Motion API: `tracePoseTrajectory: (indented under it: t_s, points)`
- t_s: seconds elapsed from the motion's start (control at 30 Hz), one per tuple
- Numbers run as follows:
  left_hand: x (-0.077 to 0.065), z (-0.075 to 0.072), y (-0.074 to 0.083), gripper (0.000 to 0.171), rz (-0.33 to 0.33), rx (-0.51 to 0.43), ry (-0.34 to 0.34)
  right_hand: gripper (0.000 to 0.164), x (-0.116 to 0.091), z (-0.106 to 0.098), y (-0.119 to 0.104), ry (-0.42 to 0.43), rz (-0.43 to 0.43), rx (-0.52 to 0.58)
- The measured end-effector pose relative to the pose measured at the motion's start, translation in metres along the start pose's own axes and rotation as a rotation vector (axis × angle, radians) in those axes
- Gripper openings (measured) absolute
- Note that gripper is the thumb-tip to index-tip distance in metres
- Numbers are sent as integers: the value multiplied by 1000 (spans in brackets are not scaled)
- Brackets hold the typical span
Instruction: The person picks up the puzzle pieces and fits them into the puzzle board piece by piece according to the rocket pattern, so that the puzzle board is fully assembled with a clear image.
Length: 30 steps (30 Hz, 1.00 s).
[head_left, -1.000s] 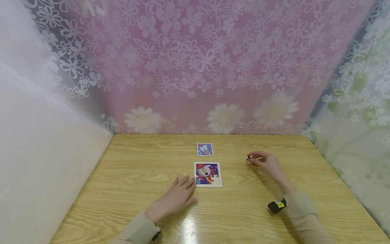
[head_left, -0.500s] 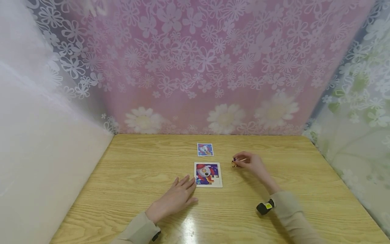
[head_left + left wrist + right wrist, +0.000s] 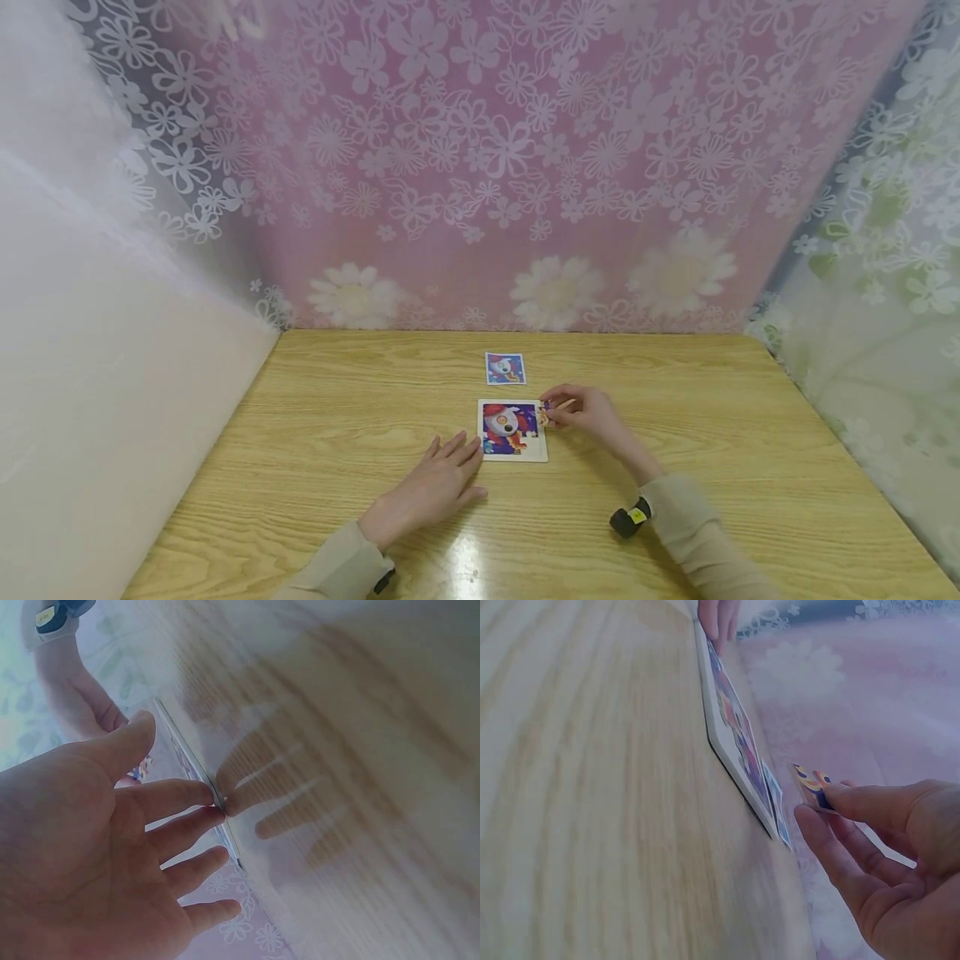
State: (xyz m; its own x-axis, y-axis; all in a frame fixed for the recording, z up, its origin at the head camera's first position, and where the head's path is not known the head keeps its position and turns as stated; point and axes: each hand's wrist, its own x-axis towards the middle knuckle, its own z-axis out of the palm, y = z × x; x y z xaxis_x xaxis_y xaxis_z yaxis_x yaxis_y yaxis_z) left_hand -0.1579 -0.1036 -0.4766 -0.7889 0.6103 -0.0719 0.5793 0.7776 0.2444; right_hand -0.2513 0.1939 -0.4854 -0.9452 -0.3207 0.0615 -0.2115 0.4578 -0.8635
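A white-framed jigsaw puzzle point(image 3: 504, 423) lies on the table, its picture filled except for a gap at the lower right corner. My left hand point(image 3: 435, 487) rests beside it with straight fingers; the fingertips touch the frame's left edge, as the left wrist view also shows. Between thumb and fingers, my right hand point(image 3: 592, 417) pinches a puzzle piece point(image 3: 813, 784) with orange, yellow and dark blue print. In the head view that piece is at the frame's upper right edge; the right wrist view shows it raised off the table.
Behind the puzzle lies a small picture card point(image 3: 506, 368) with a similar design. The wooden table point(image 3: 337, 400) is bordered by a flowered pink cloth point(image 3: 480, 208) at the back and pale walls at both sides.
My right hand has carried the puzzle piece leftward across the table, up to the puzzle's right edge. The left hand and the puzzle have stayed in place.
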Motion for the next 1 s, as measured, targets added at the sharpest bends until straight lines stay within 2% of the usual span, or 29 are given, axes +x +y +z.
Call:
tracePoseTrajectory:
  t_s: [0.27, 0.47, 0.57, 0.7, 1.0]
  points:
    - [-1, -2, 1, 64, 15, -2, 12, 17, 0, 18, -1, -80, -22, -85]
    - [-3, -4, 2, 63, 23, -8, 15, 16, -3, 27, -4, -134, -76, -129]
    - [-3, -6, 3, 63, 22, -5, 13, 15, -4, 29, -7, -129, -93, -187]
    - [-3, -5, 3, 63, 21, 0, 10, 14, -5, 32, -14, -100, -71, -271]
    - [-2, -4, 3, 63, 18, -1, 9, 21, -4, 37, -18, -71, -54, -385]
